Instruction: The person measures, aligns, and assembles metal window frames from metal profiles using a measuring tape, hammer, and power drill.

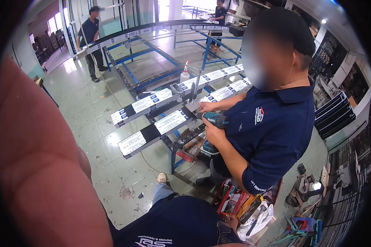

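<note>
My left hand (49, 164) looms large and blurred at the left edge, close to the camera; only part of it shows and its grip is hidden. At the bottom, my right hand (232, 222) hangs low by my hip, nearest to the red toolbox (217, 200) with tools in it; its fingers are too small to make out. A co-worker in front of me holds a teal cordless drill (217, 120). That person's other hand rests by a clamp (192, 94) on the film-covered metal profiles (169, 122).
Blue-framed work stands (172, 158) carry the profiles, with a white bottle (185, 75) on top. Two more people stand by a long curved profile (152, 29) at the back. A hose (146, 161) lies on the floor. Metal bars (345, 206) and parts fill the right side.
</note>
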{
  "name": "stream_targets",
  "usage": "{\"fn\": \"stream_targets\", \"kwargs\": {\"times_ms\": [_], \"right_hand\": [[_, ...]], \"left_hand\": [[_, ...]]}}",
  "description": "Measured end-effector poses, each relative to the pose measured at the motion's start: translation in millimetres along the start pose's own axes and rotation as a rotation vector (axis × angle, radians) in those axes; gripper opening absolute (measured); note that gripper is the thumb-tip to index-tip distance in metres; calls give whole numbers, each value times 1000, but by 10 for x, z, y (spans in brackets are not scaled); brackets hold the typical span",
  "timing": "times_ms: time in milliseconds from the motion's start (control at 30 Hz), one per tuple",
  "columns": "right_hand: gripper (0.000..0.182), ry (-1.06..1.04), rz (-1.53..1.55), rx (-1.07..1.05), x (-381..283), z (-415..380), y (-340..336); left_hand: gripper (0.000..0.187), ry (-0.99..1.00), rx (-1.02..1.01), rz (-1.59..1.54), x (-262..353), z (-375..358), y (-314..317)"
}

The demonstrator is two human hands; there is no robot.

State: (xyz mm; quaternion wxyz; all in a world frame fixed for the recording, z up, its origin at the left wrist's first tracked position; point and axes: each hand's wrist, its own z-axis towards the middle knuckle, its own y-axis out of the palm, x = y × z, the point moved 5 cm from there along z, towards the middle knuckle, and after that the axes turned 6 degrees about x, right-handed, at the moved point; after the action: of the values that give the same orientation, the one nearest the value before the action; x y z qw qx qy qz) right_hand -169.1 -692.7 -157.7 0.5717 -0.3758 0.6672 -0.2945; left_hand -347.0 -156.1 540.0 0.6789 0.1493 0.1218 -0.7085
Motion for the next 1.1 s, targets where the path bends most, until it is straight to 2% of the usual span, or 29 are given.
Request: {"fn": "stream_targets", "kwargs": {"times_ms": [133, 233, 267, 433, 500, 533, 600, 633, 667, 700, 733, 800, 833, 867, 900, 1000, 1100], "right_hand": [[15, -72, 38, 78, -205, -9, -131], [15, 18, 146, 38, -539, -52, -358], [21, 32, 197, 55, -474, -25, -345], [19, -2, 186, 123, -206, 144, -236], [15, -89, 314, 196, -249, 206, -345], [15, 20, 489, 138, -291, 249, -384], [15, -213, 397, 340, -592, 389, -787], [17, -173, 315, 385, -934, 350, -1160], [18, -45, 237, 406, -992, 431, -1429], [20, -201, 250, 681, -1011, 567, -1654], [18, -104, 192, 659, -907, 752, -1947], [24, -253, 436, 888, -1475, 619, -2765], [27, -283, 368, 1012, -1766, 478, -3223], [30, -396, 218, 1258, -1989, 330, -3654], [22, -512, 468, 1273, -2221, 176, -4057], [23, -892, 359, 1588, -3093, -478, -5056], [24, -1060, 154, 1652, -3698, -680, -5558]], "left_hand": [[45, -1, -28, 5, 15, 62, 1], [44, 5, -43, 2, 17, 105, 25], [44, 4, -48, 3, 19, 101, 33], [42, 15, -66, -14, 6, 131, 89], [42, 19, -74, -18, 13, 170, 112], [42, 23, -77, -15, 19, 192, 128], [41, 11, -105, -21, 41, 187, 166], [41, -6, -125, -24, 18, 179, 199], [41, 1, -138, -29, 30, 203, 215], [41, 16, -138, -39, 56, 198, 224], [40, 26, -147, -53, 77, 196, 259], [40, 51, -158, -71, 123, 218, 303], [40, 52, -171, -87, 137, 228, 349], [40, 56, -181, -94, 144, 253, 360], [40, 56, -194, -101, 140, 269, 387], [39, 56, -224, -145, 145, 306, 531], [39, 58, -259, -184, 162, 333, 595]]}}
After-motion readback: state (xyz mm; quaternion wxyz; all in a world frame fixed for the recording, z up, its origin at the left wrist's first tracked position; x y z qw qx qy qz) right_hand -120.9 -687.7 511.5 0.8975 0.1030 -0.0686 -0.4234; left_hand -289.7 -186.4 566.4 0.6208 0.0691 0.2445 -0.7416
